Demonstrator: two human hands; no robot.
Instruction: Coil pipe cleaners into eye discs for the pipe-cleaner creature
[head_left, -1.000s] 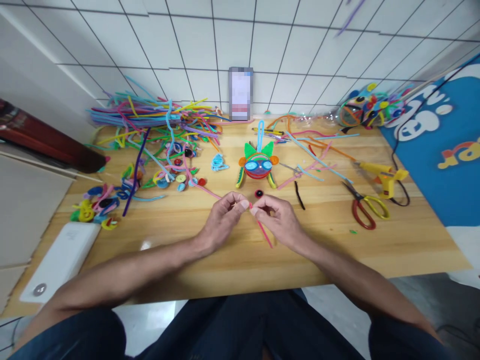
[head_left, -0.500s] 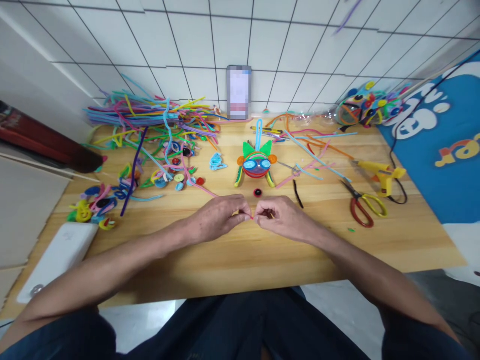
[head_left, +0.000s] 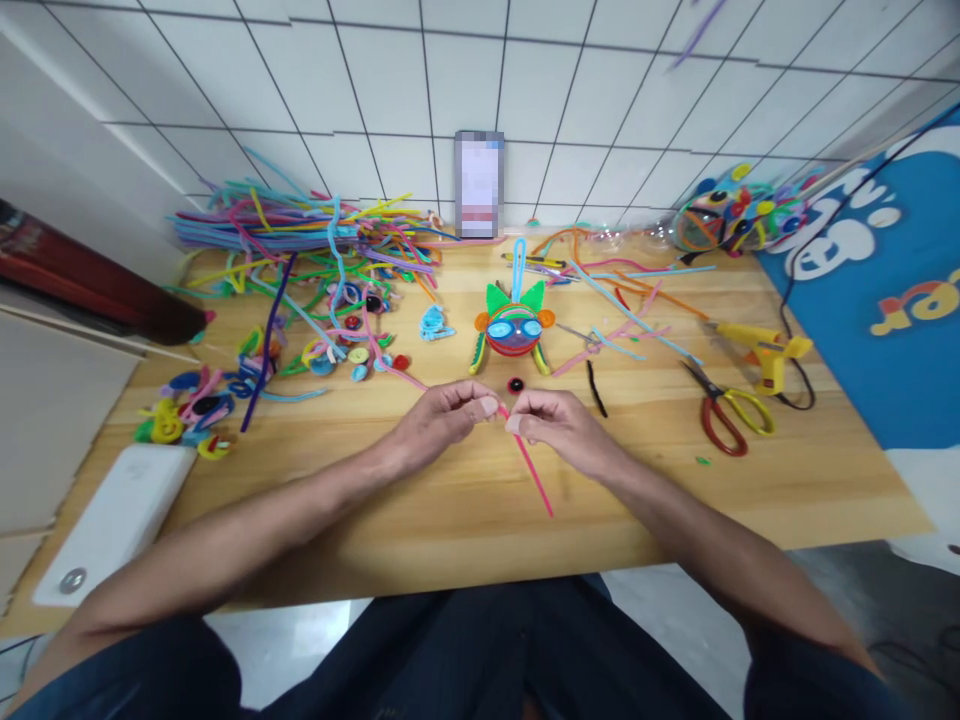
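My left hand (head_left: 446,415) and my right hand (head_left: 551,422) meet fingertip to fingertip over the wooden table (head_left: 450,500). Both pinch a pink pipe cleaner (head_left: 534,475); its free end slants down and to the right, toward me. Just behind my hands lies a small red and black coiled disc (head_left: 515,385). Beyond it stands a pipe-cleaner figure (head_left: 512,328) with green ears, blue goggle eyes and a blue loop on top.
A big heap of coloured pipe cleaners (head_left: 300,240) fills the back left, with small coils (head_left: 187,410) nearer. Red and yellow scissors (head_left: 724,415) and a yellow glue gun (head_left: 761,350) lie at right. A white box (head_left: 112,520) sits front left. A phone (head_left: 478,185) leans on the tiled wall.
Half a second ago the pipe cleaner's tail was hidden in my right hand; now it shows again, slanting toward me. My hands stay in the same spot.
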